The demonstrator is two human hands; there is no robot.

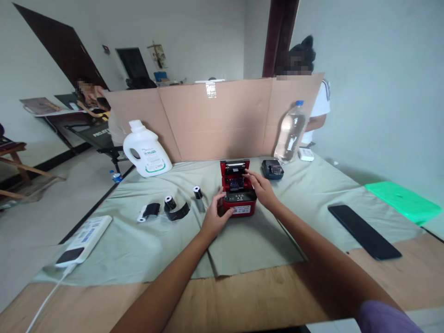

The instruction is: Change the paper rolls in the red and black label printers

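A small red and black label printer [239,209] stands on the green cloth with its lid [235,167] raised. Inside it lies a dark, shiny roll [237,184], probably ribbon. My left hand [215,217] grips the printer's front left corner, thumb across the front and fingers along the side. My right hand [262,187] reaches in from the right, fingers stretched out against the right edge of the raised lid. To the left lie a black ribbon roll with loose film [176,212], another black roll [151,210] and a spool with a white end [197,192].
Along a cardboard screen [215,122] stand a white jug [147,152] and a water bottle [290,134]. A black box-shaped device [272,169] sits behind my right hand. A power strip [85,240], a black phone [364,231] and a green stool [402,201] flank the work area. Two people are beyond.
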